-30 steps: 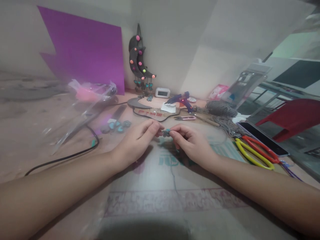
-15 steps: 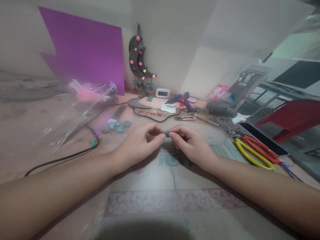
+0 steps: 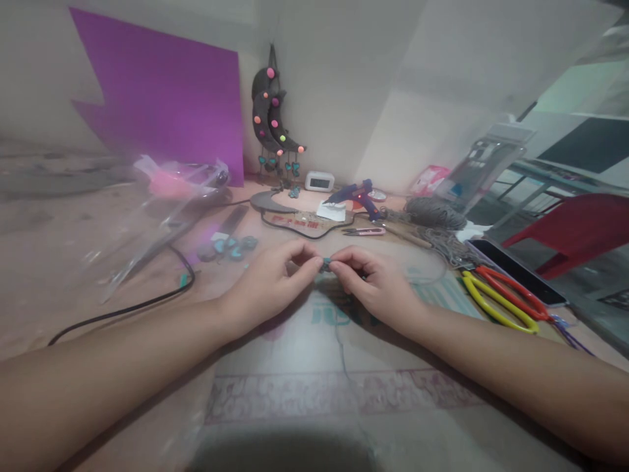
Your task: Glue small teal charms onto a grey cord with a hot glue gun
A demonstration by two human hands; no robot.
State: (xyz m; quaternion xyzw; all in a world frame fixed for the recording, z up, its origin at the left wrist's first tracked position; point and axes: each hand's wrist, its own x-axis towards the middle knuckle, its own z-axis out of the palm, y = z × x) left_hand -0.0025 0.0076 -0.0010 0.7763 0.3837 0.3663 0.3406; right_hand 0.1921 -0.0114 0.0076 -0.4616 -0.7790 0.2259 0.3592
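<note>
Between the fingertips of both hands is a small teal and grey piece (image 3: 325, 264), mostly hidden by the fingers. My left hand (image 3: 279, 278) pinches its left side with thumb and forefinger. From the right, my right hand (image 3: 374, 278) pinches the other side. A thin grey thread (image 3: 340, 341) runs down the table covering below the hands. To the left of my left hand lie several teal hearts with grey edges (image 3: 236, 249). Just beyond the hands rest pink-handled thread snips (image 3: 364, 231).
A hot glue gun (image 3: 356, 195) with a lit red light stands behind, beside a grey crescent (image 3: 272, 202) and white clock (image 3: 320, 181). Right are grey yarn (image 3: 435, 215), a phone (image 3: 515, 272), red-handled scissors (image 3: 514, 293) and yellow-handled scissors (image 3: 498, 308). A black cable (image 3: 128, 311) and plastic bag (image 3: 171, 196) lie left.
Both hands have shifted very slightly left with the small piece, which has turned a little between the fingertips. Both pinches hold; the objects around stay in place.
</note>
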